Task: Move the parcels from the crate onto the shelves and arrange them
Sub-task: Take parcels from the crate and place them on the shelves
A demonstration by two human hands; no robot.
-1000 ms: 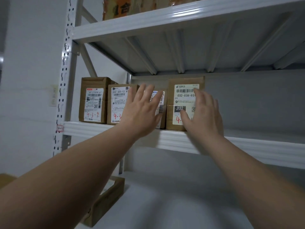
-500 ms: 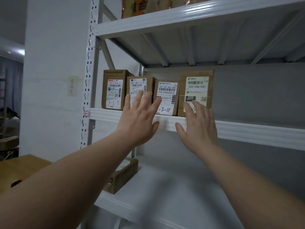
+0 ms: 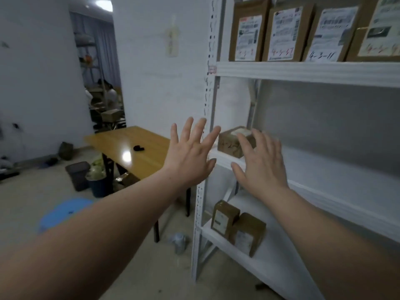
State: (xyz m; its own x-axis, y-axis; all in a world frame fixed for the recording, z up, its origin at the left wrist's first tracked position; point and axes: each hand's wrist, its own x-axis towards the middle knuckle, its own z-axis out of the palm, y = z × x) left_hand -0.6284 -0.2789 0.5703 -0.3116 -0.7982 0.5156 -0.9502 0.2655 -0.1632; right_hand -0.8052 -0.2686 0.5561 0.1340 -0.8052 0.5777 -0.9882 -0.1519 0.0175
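White-painted steel makes up the shelving rack (image 3: pixel 200 213), which stands at the right of the room. On the upper shelf (image 3: pixel 303 71) four brown cardboard parcels stand upright side by side, labels facing outward: the leftmost parcel (image 3: pixel 249 33), the second parcel (image 3: pixel 285 33), the third parcel (image 3: pixel 329 33) hand-marked 4-3-11, and the rightmost parcel (image 3: pixel 381 29), cut off by the edge of view. The red markings on the others are too blurred to read. On the middle shelf (image 3: pixel 335 176) a small parcel (image 3: pixel 230 146) sits alone at the left end, near the front edge. The lower shelf (image 3: pixel 270 263) carries a pair of parcels, the taller parcel (image 3: pixel 224 219) just beside the squat parcel (image 3: pixel 249 234), both at the left end. Both arms are extended at middle-shelf height. The left hand (image 3: pixel 190 156) is spread flat in front of the rack's upright, fingers straight and apart, holding nothing. The right hand (image 3: pixel 262 163) is likewise flat with straight fingers, empty, its fingertips overlapping the small parcel; contact cannot be confirmed. To the left stands a wooden tabletop (image 3: pixel 138 165) bearing a small black object (image 3: pixel 138 148). On the floor nearby are a dark basket (image 3: pixel 78 174), a dark bucket (image 3: pixel 98 187) and a blue stool (image 3: pixel 65 211).
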